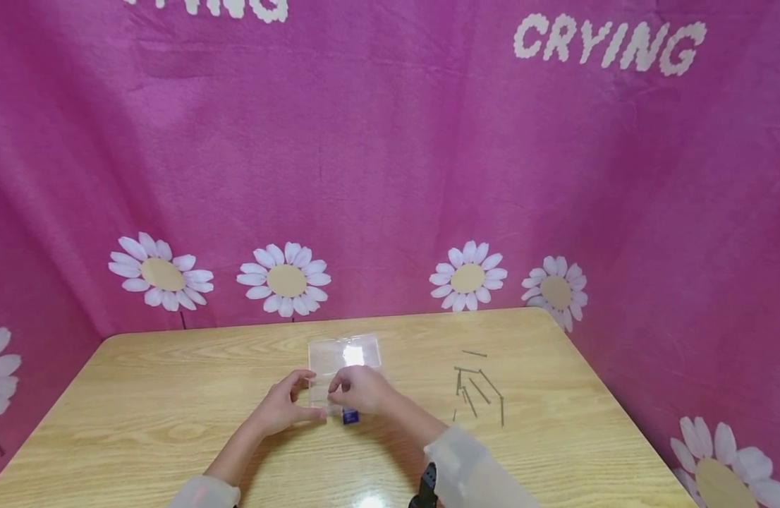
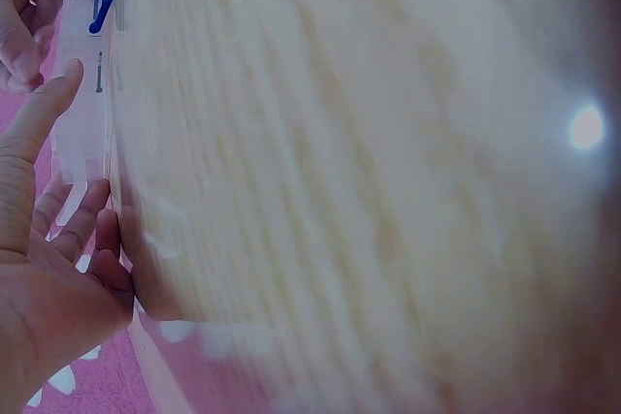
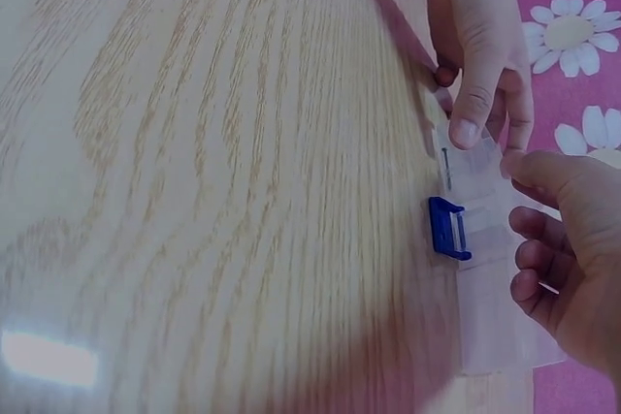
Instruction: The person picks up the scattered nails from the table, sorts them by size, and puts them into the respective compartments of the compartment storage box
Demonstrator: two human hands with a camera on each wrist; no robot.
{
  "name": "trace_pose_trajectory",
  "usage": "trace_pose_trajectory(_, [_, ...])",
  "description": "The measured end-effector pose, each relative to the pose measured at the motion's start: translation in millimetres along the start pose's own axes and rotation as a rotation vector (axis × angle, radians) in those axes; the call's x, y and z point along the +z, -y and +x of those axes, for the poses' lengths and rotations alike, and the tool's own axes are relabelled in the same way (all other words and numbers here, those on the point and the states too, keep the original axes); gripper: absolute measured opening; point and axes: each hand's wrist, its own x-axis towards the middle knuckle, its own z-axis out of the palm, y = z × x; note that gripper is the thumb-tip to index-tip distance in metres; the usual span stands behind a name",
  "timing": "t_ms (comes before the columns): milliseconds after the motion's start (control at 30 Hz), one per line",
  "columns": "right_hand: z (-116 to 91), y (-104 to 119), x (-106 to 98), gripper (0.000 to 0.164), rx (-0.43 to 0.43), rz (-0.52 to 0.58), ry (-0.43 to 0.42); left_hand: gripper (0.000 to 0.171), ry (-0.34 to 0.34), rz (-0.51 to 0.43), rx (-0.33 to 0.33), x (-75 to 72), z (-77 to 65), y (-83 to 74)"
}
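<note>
We find the left hand (image 1: pixel 282 409) at the left end of a clear box (image 1: pixel 320 390), its thumb at the front edge and its fingers curved round the far side, holding that end. The right hand (image 1: pixel 362 390) is above the box with fingers curled and thumb close to the forefinger; we cannot tell whether anything is pinched there. The box sits on the table (image 1: pixel 174 395), its lid (image 1: pixel 331 356) folded open to the rear and a blue latch (image 1: pixel 350 417) at the front. Through the front wall we note one small nail (image 3: pixel 446 168). Well to the right, we record loose nails (image 1: pixel 479 390) scattered on the wood. Behind stands a magenta curtain (image 1: pixel 390 176) printed with daisies (image 1: pixel 285 280).
</note>
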Motion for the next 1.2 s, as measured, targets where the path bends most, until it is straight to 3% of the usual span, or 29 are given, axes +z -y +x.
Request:
trace_pose_trajectory(367, [-14.3,-10.7,-23.7,0.013,0.018,0.029,-0.001,0.072,0.01,0.027,-0.032,-0.7,-1.4,-3.4])
trace_pose_trajectory(633, [-33.5,-38.0,-47.3,0.016,0.048,0.071,-0.027,0.073,0.001,0.017,-0.04,1.5,-0.3,-1.8])
trace_pose_trajectory(1200, [-81.7,-92.0,-86.9,0.01,0.106,0.042,-0.124,0.073,-0.007,0.031,-0.027,2.0,0.0,0.4])
